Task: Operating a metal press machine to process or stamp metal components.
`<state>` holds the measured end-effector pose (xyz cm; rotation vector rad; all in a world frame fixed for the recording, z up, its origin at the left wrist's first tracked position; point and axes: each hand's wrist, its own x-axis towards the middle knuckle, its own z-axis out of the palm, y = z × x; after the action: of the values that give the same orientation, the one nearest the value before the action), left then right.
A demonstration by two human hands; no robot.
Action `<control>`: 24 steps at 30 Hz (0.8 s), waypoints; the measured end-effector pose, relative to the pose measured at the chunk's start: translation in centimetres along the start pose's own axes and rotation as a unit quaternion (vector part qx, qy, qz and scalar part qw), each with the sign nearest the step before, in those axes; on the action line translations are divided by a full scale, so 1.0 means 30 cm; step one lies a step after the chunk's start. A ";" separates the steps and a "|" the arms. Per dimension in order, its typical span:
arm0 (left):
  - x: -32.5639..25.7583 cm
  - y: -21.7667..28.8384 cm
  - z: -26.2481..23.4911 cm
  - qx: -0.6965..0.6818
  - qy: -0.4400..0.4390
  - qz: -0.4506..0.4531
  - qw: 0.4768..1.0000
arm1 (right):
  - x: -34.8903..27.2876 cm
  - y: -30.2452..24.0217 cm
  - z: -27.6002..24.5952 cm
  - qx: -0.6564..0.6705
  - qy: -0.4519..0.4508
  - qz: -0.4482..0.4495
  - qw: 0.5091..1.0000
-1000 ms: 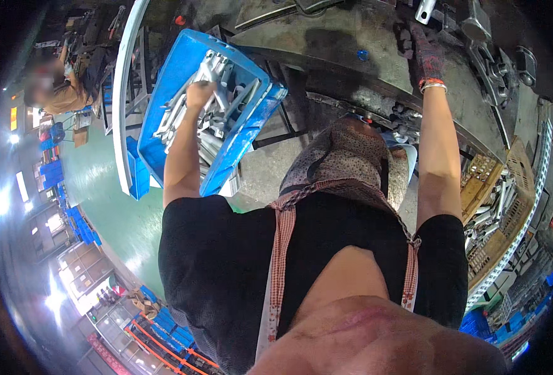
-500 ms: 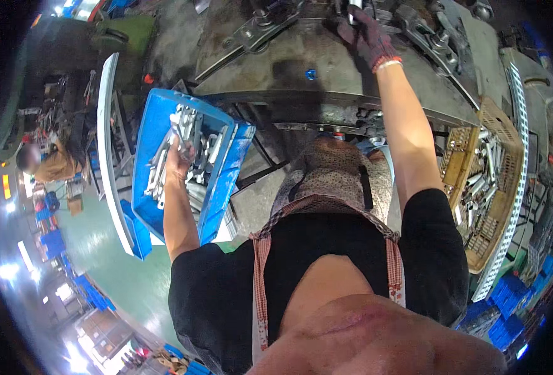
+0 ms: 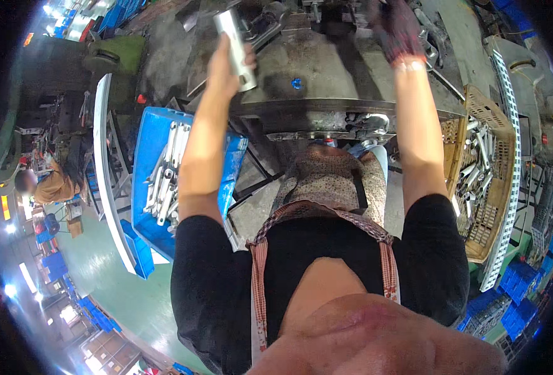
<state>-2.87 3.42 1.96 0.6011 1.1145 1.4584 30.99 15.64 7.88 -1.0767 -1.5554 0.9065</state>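
My bare left hand [image 3: 224, 70] is closed around a flat silver metal bar [image 3: 235, 49] with a hole near its lower end. It holds the bar tilted above the left part of the dark metal work table [image 3: 326, 84]. My right hand [image 3: 404, 39], in a dark knitted glove with a red cuff, is over the table's far right side, beside a clamp-like metal fixture [image 3: 434, 53]. Motion and shadow smear its fingers, so what they hold cannot be made out. Similar silver metal parts [image 3: 163, 181] lie piled in the blue bin [image 3: 144, 134] under my left forearm.
A tan plastic basket [image 3: 504, 134] with more silver parts [image 3: 476, 162] stands at the right. A small blue object [image 3: 296, 83] lies near the table's front edge. Another metal fixture [image 3: 267, 28] sits at the table's far left. A person [image 3: 54, 183] is in the left background.
My left hand has come up from the blue bin to above the table with a metal bar. My right hand has shifted right, away from the silver piece it was at.
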 end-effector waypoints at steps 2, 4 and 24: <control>0.133 -0.087 0.188 0.019 -0.027 0.036 0.999 | -0.012 0.224 -0.161 0.272 0.062 0.134 0.951; 0.255 -0.139 0.314 0.051 -0.073 0.090 0.992 | -0.078 0.485 -0.446 0.213 0.131 0.136 0.959; 0.798 -0.242 0.478 0.426 -0.005 0.153 0.892 | 0.093 0.509 0.367 -0.158 -0.065 0.178 0.969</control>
<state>7.48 29.72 -3.74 1.4449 1.7096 1.1589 23.00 22.81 -7.84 -1.5899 -1.6811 1.0048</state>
